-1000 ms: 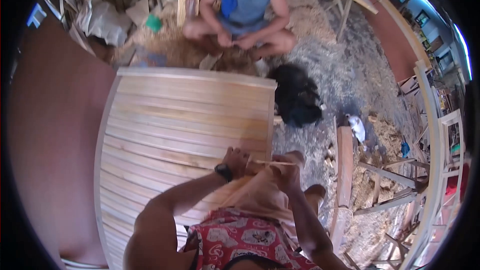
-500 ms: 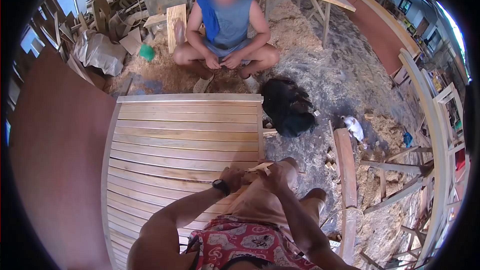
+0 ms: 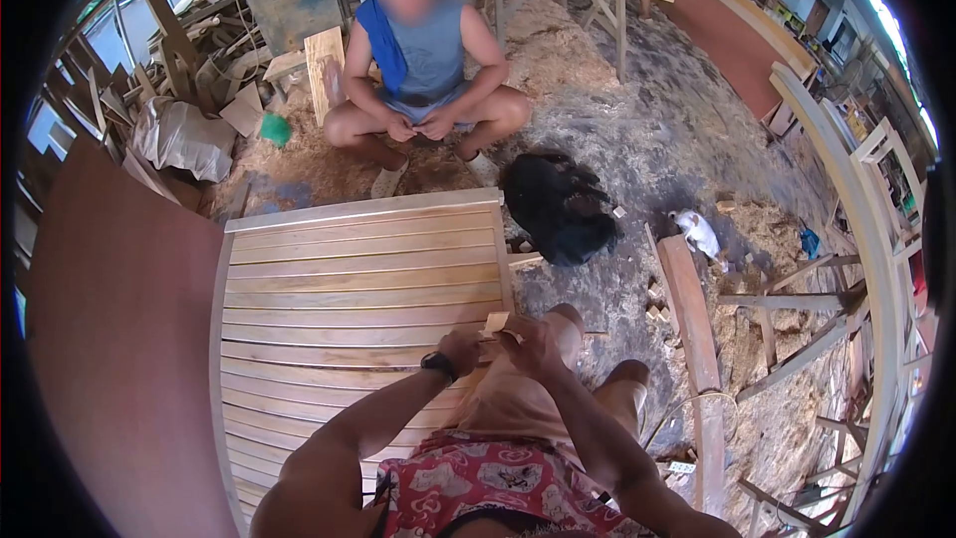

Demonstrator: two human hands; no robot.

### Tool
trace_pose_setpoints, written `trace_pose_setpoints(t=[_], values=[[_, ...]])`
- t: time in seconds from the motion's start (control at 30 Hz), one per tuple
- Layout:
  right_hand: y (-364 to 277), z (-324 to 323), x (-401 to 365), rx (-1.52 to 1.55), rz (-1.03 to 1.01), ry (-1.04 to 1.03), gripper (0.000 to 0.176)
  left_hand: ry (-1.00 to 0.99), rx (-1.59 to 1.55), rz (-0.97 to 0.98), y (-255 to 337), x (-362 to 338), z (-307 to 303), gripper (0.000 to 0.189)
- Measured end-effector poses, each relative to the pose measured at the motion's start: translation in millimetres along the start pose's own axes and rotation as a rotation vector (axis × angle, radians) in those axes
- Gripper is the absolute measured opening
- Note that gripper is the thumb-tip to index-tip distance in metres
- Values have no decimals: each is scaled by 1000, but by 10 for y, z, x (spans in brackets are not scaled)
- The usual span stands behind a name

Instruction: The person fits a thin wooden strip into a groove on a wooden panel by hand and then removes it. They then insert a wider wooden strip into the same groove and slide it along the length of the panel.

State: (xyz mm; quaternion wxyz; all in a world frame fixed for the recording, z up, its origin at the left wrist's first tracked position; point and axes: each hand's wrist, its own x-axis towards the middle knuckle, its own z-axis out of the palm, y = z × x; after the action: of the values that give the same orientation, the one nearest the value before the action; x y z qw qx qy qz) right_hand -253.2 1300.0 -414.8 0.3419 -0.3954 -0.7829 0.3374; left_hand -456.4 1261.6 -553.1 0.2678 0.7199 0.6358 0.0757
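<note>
Broad reddish-brown sheet (image 3: 129, 339) at far left of view; just beside it, pale slatted wooden panel (image 3: 358, 269), lying flat or nearly so. Right hand (image 3: 533, 347) and left hand (image 3: 460, 349) close together by the panel's right edge; dark wristwatch (image 3: 439, 367) on the left wrist. Smallest item: small flat pale wooden piece (image 3: 496, 321), between the two hands, part of it projecting beyond the fingers. Right fingers bent, clamped on it as far as visible; left fingers curled at its lower end, cannot tell whether gripping or only touching. Judgement: step in hand is two-handed handling of the piece; next move calls for a firm right hold, with left fingers steadying the near end
</note>
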Motion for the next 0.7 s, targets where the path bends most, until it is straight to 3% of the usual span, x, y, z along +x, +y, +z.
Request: trace_pose_setpoints(t=[0.23,0.3,0.43,0.5,0.6,0.7], values=[[-535,-437,56,84,-24,145,18,-60,8,-159,255,-39,-299,29],[-654,-702,89,-38,-135,87,17,-43,3,-238,286,-30,-328,31],[-539,-820,-33,-32,-157,168,15,-44,74,-114,176,48,-238,38],[-517,-817,-104,102,-55,291,15,-124,53,-219,266,32,-376,48],[-724,-1019,-198,100,35,326,14,-222,141,-269,293,91,-489,58],[-526,-1133,-415,111,66,400,11,-304,94,-387,420,59,-772,66]])
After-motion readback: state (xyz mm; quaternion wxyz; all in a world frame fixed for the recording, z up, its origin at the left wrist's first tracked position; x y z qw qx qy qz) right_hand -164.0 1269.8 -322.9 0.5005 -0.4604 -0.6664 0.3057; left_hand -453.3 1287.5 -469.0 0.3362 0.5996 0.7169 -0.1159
